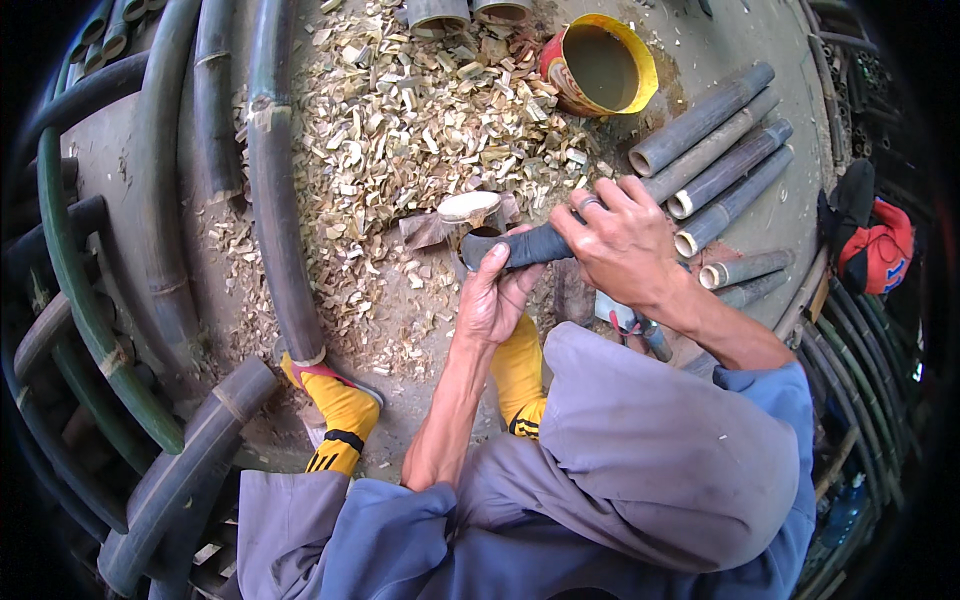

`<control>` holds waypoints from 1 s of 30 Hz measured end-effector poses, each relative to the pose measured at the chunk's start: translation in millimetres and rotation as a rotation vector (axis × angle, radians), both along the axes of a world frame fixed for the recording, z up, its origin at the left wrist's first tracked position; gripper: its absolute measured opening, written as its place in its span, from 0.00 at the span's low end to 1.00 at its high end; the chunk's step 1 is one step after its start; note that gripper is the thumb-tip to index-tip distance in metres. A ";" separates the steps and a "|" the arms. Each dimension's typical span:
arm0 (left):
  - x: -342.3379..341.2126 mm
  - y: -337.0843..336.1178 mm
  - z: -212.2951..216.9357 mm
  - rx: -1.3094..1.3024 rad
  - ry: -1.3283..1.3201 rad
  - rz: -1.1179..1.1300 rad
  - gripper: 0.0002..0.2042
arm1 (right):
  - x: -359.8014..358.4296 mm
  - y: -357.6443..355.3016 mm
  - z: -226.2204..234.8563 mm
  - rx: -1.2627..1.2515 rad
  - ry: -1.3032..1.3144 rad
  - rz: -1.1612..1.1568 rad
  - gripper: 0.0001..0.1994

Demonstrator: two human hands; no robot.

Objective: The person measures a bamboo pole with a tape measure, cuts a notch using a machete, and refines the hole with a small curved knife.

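A short bamboo tube (482, 241) lies across in front of me, its open end toward the left. Dark strip-like material appears wound around its middle. My left hand (497, 302) cradles it from below near the open end, thumb along its near side. From above, my right hand (622, 235), with a ring on one finger, is closed over the tube farther right. The right hand hides the tube's other end. Just beyond the open end stands a small wooden block (470, 207) with a pale round top.
Wood chips (410, 130) are heaped ahead. A yellow-rimmed bucket (612, 65) holds murky liquid. Cut bamboo tubes (730, 170) lie at right, with a red and black cloth item (878, 245) beyond. Long bamboo poles (275, 180) crowd the left. Yellow-socked feet (340, 400) are below.
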State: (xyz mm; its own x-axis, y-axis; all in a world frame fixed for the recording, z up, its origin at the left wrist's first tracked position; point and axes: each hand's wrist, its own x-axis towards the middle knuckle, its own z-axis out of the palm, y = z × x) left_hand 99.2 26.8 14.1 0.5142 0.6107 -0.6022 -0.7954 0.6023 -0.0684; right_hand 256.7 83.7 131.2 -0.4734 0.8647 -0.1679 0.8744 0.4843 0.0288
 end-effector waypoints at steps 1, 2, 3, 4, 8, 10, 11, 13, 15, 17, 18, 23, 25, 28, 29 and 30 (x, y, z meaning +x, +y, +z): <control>-0.8 -1.3 0.6 -0.020 -0.058 0.037 0.18 | -3.2 3.0 -0.5 0.031 -0.006 0.041 0.09; -1.3 -2.7 1.3 -0.040 -0.115 0.074 0.18 | -7.5 6.7 -0.2 0.062 -0.011 0.082 0.08; -1.3 -4.3 1.7 -0.061 -0.174 0.110 0.18 | -11.9 9.8 -1.0 0.093 -0.018 0.121 0.06; -4.1 -10.4 -6.7 -0.092 -0.318 0.187 0.19 | -20.7 14.9 -2.6 0.155 -0.025 0.190 0.06; 7.7 -17.7 0.8 -0.188 -0.355 0.311 0.24 | -37.3 28.9 -2.0 0.177 -0.095 0.358 0.06; 6.5 -24.2 9.0 -0.070 -0.359 0.094 0.28 | -6.5 8.0 -11.0 -0.258 -0.015 0.039 0.09; 4.2 -29.0 16.9 -0.011 -0.359 -0.013 0.30 | 9.4 -2.7 -11.1 -0.473 0.027 -0.122 0.11; 3.3 -32.0 27.6 0.172 -0.101 -0.309 0.36 | 23.6 -20.2 2.7 -0.911 0.092 -0.384 0.20; 6.4 -35.4 43.1 0.362 0.014 -0.478 0.37 | 18.3 -57.1 5.3 -0.781 0.632 -0.575 0.22; 9.5 -15.7 65.1 0.447 0.289 -0.488 0.35 | 14.3 -66.0 9.2 -0.638 0.826 -0.658 0.25; 8.5 -0.5 73.9 0.484 0.437 -0.488 0.34 | 5.1 -53.1 20.2 -0.585 0.754 -0.631 0.26; -51.6 40.7 73.2 0.856 1.349 -0.947 0.23 | -24.3 -8.5 48.1 0.023 0.434 -0.062 0.22; -85.0 16.4 56.6 1.025 1.190 -1.077 0.25 | -47.9 -18.5 21.2 -0.080 0.379 0.287 0.19; -110.4 -28.1 43.0 0.789 0.928 -1.145 0.24 | -66.8 -42.0 -35.0 -0.440 0.447 0.527 0.12; -113.5 -42.9 37.3 0.778 0.989 -1.073 0.24 | -73.5 -40.4 -45.2 -0.513 0.442 0.576 0.11; -113.6 -58.1 30.8 0.767 1.048 -1.001 0.24 | -80.9 -40.0 -56.9 -0.546 0.444 0.595 0.12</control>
State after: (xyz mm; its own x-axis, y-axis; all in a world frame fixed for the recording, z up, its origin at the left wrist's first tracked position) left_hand -14.4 -31.3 44.9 0.4522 0.6079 -0.6527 0.4049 0.5121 0.7575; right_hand 175.8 43.7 74.3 -0.9333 0.3122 -0.1777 0.3530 0.7054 -0.6147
